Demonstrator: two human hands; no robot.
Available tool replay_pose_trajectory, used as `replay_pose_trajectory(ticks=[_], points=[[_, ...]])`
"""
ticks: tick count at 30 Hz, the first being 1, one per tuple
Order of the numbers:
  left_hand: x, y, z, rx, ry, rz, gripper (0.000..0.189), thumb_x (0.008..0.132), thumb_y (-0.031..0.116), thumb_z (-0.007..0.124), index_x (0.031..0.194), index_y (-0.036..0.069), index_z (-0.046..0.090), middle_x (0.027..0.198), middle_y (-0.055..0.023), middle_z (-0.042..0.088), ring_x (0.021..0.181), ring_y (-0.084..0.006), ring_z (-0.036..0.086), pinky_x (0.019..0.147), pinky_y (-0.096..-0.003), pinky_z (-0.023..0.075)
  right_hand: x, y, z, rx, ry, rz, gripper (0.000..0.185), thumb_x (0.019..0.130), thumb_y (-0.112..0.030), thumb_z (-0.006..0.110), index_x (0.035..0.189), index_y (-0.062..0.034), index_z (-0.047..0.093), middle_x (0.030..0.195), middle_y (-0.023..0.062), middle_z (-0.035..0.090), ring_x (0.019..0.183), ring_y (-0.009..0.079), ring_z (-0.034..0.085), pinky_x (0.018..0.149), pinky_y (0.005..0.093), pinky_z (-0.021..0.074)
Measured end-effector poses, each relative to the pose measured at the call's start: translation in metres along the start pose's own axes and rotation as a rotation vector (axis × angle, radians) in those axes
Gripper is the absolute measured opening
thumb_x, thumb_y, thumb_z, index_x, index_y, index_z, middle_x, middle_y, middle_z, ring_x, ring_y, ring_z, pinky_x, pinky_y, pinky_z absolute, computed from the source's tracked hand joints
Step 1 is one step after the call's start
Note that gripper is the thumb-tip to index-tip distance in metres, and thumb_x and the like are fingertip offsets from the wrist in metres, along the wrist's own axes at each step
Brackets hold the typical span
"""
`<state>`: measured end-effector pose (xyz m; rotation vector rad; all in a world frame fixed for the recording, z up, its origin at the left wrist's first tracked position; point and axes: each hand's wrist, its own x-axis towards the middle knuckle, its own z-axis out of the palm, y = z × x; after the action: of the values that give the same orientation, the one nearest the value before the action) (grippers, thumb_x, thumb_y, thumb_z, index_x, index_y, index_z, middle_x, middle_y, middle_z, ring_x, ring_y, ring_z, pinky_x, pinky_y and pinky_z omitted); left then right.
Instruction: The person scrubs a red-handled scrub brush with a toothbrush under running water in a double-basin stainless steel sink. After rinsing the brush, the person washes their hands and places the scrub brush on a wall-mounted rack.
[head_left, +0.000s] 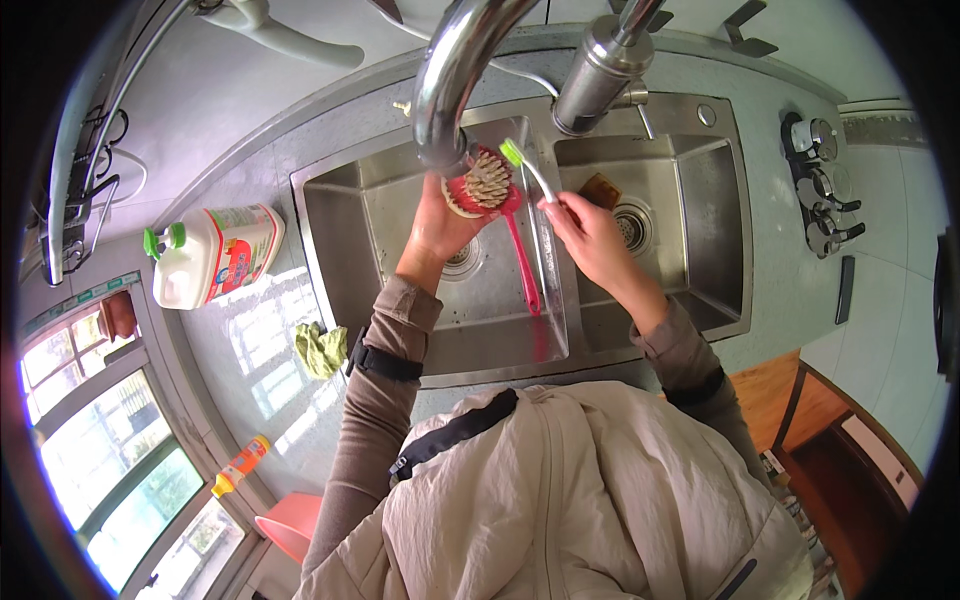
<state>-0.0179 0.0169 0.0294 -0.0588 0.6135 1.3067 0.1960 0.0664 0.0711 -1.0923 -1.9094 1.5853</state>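
Note:
My left hand (439, 229) holds a round red dish brush (487, 181) above the left sink basin (480, 330), its pale bristles facing up. The brush's long pink-red handle (523, 262) slants down toward the front of that basin. Between the thumb and fingers of my right hand (589, 232) is a toothbrush (537, 174) with a white handle and a green-bristled head. Its head is close to the dish brush's bristles; whether they touch I cannot tell. Part of the dish brush lies under the tip of the chrome faucet (442, 97).
A brown sponge-like piece (600, 191) lies by the drain in the right basin (675, 292). Left of the sink are a large white detergent jug (217, 255), a crumpled green cloth (321, 349) and an orange bottle (241, 465). Glass jars (821, 187) stand at the right.

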Motion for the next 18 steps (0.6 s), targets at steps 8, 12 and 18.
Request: replay_pose_trajectory(ticks=[8, 12, 18], points=[[0.006, -0.002, -0.029, 0.106, -0.542, 0.057, 0.030, 0.094, 0.035, 0.033, 0.097, 0.012, 0.051, 0.085, -0.0012, 0.060, 0.075, -0.0171, 0.056, 0.080, -0.0433, 0.0459, 0.073, -0.055, 0.046, 0.731, -0.406, 0.235, 0.030, 0.095, -0.029, 0.044, 0.096, -0.0016, 0.056, 0.059, -0.0024, 0.042, 0.044, 0.0050, 0.037, 0.039, 0.0202, 0.0323], [-0.003, -0.004, -0.020, 0.293, 0.223, -0.028, 0.031, 0.096, 0.037, 0.034, 0.082, 0.014, 0.050, 0.077, -0.0019, 0.059, 0.067, -0.0179, 0.058, 0.075, -0.0422, 0.0479, 0.079, -0.062, 0.046, 0.839, -0.528, 0.296, 0.029, 0.095, -0.032, 0.044, 0.095, -0.0041, 0.054, 0.057, -0.0031, 0.039, 0.042, 0.0037, 0.034, 0.037, 0.0197, 0.0305], [-0.012, -0.006, 0.022, 0.530, 0.247, 0.060, 0.031, 0.093, 0.038, 0.044, 0.114, 0.015, 0.044, 0.099, -0.0043, 0.055, 0.082, -0.0204, 0.057, 0.077, -0.0410, 0.0484, 0.042, -0.057, 0.018, 0.833, -0.558, 0.281, 0.031, 0.096, -0.026, 0.041, 0.096, 0.0024, 0.054, 0.062, -0.0012, 0.042, 0.039, 0.0029, 0.031, 0.034, 0.0182, 0.0295]])
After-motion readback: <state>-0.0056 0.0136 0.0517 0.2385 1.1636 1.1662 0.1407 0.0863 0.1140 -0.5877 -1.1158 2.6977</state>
